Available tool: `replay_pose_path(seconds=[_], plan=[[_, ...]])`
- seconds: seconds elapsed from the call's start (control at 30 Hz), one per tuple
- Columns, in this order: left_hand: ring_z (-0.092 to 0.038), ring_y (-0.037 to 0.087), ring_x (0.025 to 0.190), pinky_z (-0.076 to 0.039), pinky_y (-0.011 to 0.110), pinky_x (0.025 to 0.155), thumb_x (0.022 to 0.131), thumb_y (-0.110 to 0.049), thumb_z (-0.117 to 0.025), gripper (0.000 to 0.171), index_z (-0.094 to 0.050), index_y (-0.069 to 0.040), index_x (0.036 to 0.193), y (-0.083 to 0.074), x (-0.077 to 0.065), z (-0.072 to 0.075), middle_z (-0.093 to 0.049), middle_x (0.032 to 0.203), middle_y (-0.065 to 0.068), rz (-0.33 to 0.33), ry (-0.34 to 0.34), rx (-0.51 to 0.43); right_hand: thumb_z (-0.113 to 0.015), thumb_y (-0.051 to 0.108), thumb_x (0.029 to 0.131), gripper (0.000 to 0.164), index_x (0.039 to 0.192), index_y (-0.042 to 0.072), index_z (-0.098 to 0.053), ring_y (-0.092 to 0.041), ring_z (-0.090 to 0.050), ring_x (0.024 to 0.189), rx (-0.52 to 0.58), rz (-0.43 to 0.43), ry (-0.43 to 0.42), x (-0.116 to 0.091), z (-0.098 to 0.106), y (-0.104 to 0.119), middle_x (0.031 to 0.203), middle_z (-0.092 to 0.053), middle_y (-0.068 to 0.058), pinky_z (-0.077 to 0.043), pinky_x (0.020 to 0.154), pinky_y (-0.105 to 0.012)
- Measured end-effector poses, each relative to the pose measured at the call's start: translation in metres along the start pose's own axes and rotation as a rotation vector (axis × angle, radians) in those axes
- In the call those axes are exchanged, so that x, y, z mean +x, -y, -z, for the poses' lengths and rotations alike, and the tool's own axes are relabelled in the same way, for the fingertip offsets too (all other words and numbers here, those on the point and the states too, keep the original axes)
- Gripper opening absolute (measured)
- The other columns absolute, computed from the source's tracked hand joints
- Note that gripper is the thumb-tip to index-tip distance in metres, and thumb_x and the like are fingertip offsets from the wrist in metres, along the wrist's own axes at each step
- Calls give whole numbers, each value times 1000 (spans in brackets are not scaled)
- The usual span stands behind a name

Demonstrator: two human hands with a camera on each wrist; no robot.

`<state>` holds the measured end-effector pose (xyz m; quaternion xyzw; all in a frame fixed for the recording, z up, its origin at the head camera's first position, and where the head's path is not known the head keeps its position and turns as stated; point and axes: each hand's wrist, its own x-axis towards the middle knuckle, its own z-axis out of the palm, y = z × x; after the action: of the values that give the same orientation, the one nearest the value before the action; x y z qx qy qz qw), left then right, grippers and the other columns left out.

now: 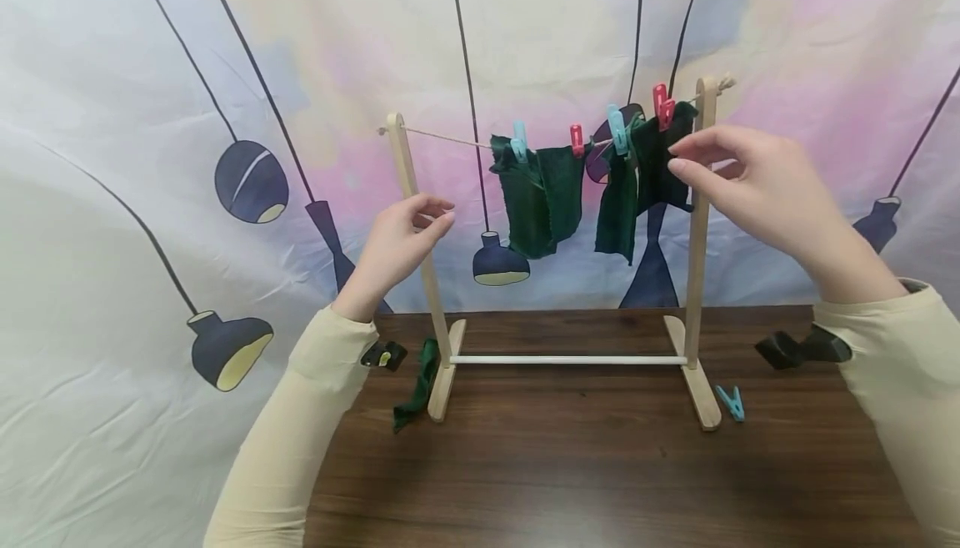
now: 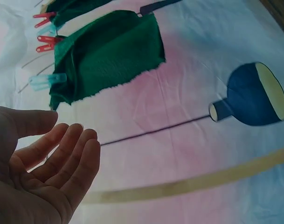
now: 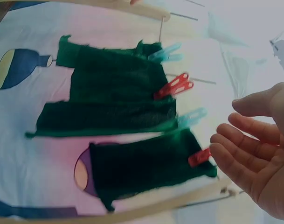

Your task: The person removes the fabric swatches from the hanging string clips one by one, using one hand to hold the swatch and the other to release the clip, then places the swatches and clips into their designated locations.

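Note:
A wooden drying rack point(image 1: 697, 273) stands on the table, a thin rope point(image 1: 450, 139) strung between its posts. Dark green cloth pieces hang from it: one cloth point(image 1: 540, 206) near the middle, another point(image 1: 663, 164) by the right post. Blue clothespins point(image 1: 519, 143) and red clothespins point(image 1: 576, 141) clip them to the rope. My left hand point(image 1: 401, 239) hovers by the left post, fingers loosely bent, holding nothing. Beside the right post, my right hand point(image 1: 765, 189) is raised, thumb and fingers apart; the right wrist view shows its fingertips near a red clothespin point(image 3: 200, 157) without gripping it.
On the brown table point(image 1: 585, 465), a loose blue clothespin point(image 1: 731, 403) lies right of the rack's right foot. A strip of green cloth point(image 1: 417, 389) lies by the left foot. A white rod point(image 1: 567, 360) joins the feet. Behind hangs a lamp-printed backdrop point(image 1: 337, 47).

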<state>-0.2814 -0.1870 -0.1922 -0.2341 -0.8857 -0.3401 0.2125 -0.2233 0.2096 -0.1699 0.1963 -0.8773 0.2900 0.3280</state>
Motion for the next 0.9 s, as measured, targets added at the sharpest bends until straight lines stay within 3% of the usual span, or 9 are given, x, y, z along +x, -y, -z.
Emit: replay_pose_path(seconds=[0.07,0.37,0.6,0.9], plan=[[-68,29,101,-56,45,83,100,-23,-64,28,-68,-8,123,-5,3,-3,-70,112,12,-8,-3,-4,-63,35,100,35,127,12,-68,-27,-63,99,9,24,-1,5,-2,8,114,-70,-10,-40,77,-15],[-68,27,103,-56,42,87,100,-23,-65,29,-68,-6,123,-18,17,-18,-70,114,11,-32,-46,-8,-65,33,99,36,127,10,-68,-27,-67,99,22,103,28,30,-14,42,112,-70,-10,-45,79,-18],[-67,27,105,-57,41,87,100,-24,-65,32,-66,-5,125,-22,31,-31,-68,117,12,3,-66,-57,-66,28,99,33,126,8,-68,-30,-67,103,39,178,47,50,-21,59,119,-69,-11,-55,86,-47],[-65,26,108,-56,38,88,100,-25,-64,36,-62,-4,129,-25,48,-39,-66,123,11,26,-80,-79,-65,23,99,35,128,5,-66,-30,-65,110,37,242,109,69,-32,71,128,-67,-14,-53,94,-47]])
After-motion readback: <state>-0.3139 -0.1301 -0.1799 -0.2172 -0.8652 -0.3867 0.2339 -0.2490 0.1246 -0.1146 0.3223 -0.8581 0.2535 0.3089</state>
